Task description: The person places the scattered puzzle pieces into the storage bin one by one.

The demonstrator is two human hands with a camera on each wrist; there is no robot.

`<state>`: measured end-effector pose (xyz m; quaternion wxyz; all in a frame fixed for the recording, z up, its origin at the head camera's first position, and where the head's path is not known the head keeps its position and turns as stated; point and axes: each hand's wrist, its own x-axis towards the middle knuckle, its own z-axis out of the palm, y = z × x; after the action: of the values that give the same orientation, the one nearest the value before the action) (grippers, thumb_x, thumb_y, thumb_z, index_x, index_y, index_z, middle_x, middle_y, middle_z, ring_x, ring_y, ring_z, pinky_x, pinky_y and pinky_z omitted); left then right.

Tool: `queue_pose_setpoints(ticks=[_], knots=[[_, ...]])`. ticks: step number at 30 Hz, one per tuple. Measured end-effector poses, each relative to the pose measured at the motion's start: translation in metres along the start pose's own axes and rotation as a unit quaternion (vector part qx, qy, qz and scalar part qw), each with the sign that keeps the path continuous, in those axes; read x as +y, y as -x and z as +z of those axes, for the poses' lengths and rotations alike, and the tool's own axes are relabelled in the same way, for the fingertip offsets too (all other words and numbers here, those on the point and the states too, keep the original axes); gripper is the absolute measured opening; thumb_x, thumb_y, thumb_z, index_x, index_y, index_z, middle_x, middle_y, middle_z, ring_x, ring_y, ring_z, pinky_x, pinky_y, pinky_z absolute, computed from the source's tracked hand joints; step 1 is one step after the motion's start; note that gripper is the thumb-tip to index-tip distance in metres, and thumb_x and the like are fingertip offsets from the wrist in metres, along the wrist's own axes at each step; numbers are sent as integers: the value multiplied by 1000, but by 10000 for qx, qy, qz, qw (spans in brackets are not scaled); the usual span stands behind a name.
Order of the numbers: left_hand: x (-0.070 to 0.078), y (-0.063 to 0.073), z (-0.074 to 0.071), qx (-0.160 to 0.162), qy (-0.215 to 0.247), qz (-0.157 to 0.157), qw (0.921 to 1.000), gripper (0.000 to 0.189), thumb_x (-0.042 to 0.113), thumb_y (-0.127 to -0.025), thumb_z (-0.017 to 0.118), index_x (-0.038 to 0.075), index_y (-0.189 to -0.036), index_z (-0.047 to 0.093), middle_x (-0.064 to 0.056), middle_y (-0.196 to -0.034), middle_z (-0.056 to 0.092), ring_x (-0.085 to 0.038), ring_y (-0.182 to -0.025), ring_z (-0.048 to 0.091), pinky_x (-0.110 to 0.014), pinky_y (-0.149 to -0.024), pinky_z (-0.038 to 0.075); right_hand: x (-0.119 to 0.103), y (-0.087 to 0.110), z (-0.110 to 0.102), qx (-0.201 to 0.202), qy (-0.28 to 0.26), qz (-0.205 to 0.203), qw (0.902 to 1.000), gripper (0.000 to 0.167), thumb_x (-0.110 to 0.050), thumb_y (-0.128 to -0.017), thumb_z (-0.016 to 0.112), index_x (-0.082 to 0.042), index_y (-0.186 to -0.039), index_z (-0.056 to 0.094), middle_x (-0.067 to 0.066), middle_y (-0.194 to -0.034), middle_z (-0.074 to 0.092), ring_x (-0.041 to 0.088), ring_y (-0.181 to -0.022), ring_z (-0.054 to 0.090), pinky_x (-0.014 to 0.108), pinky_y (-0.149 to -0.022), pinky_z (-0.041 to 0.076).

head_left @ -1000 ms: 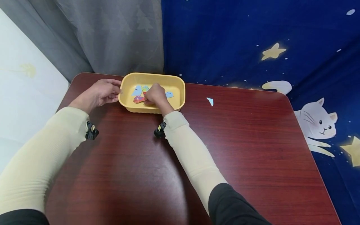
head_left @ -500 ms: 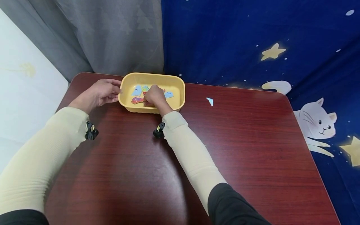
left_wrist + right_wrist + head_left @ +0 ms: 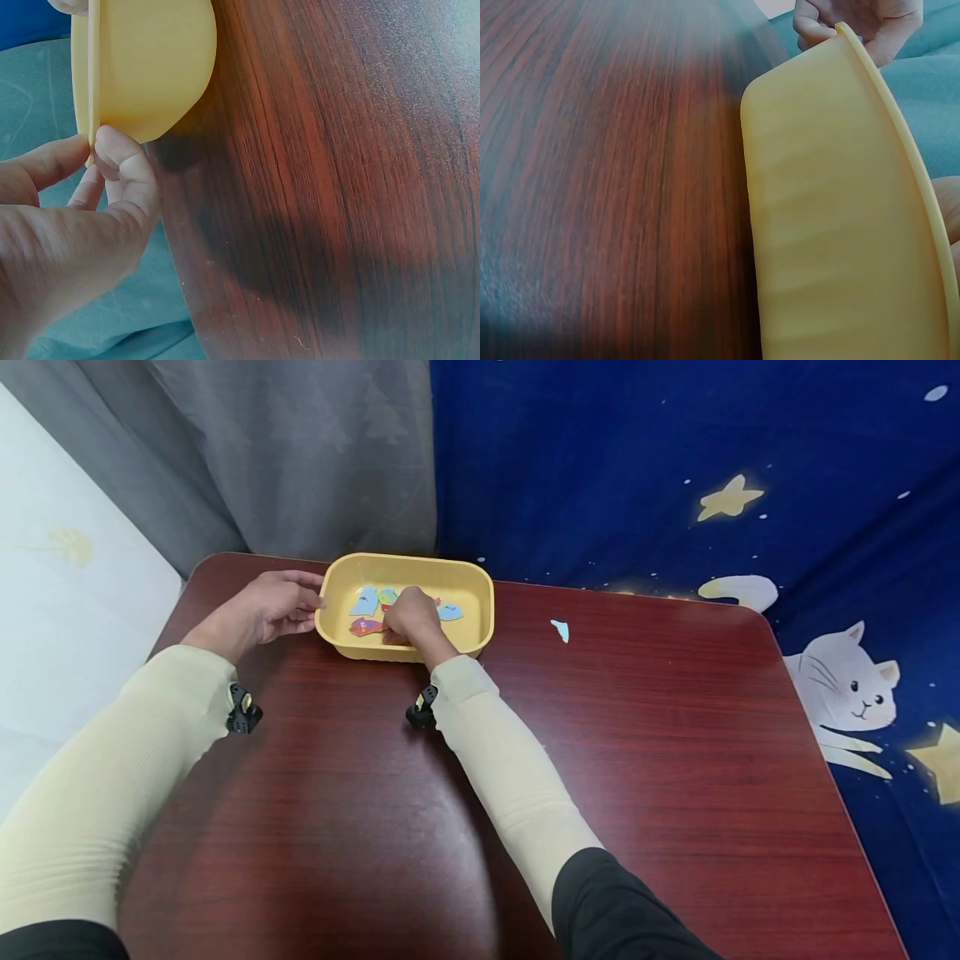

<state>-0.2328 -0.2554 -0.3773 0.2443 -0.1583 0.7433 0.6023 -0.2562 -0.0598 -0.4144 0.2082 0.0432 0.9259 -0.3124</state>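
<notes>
A yellow plastic bin (image 3: 480,618) stands at the table's far edge. My left hand (image 3: 276,606) pinches the rim at its left end; in the left wrist view, the thumb and fingers (image 3: 120,154) lie on either side of that rim. My right hand (image 3: 414,614) reaches into the bin over its near wall, with its fingertips mostly hidden. Around it lie flat printed pieces: a red-purple piece (image 3: 366,627) by the fingers, a light blue piece (image 3: 364,602), a green-yellow piece (image 3: 387,597) and another blue piece (image 3: 450,612). Whether the fingers hold a piece is hidden.
One small light blue piece (image 3: 561,631) lies on the dark red wooden table (image 3: 675,760), right of the bin. Behind the table hang a grey curtain (image 3: 315,460) and a blue curtain (image 3: 570,468) with stars and a cat.
The red-purple piece in the bin has shifted slightly left, and my right hand has moved a little. My left hand stays on the rim.
</notes>
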Motion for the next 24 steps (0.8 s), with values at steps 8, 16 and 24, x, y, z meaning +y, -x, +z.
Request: queue_pose_setpoints(ticks=[8,16,24], knots=[[0,0,2,20,15,-19,10000,47,8,-97,53,9,-142,38,1,-79,58,-10,-63,57,-24,-66,56,2,1,-1,5,-277,113,9996,13,-18,-83,76,-6,-84,72,1,-59,68,11,-46,63,19,-50,49],[0,-1,2,52,8,-25,10000,46,8,-97,55,10,-140,40,0,-81,57,-11,-64,57,-24,-66,56,6,-4,-13,43,-915,238,9955,9,-10,-80,77,-4,-78,72,4,-62,66,13,-47,61,20,-44,46],[0,0,1,75,-15,-20,10000,47,9,-97,55,10,-141,39,0,-83,57,-11,-65,57,-24,-67,56,12,-7,-37,92,-2115,368,9767,15,-15,-90,70,0,-88,69,9,-67,70,17,-57,69,28,-63,58]])
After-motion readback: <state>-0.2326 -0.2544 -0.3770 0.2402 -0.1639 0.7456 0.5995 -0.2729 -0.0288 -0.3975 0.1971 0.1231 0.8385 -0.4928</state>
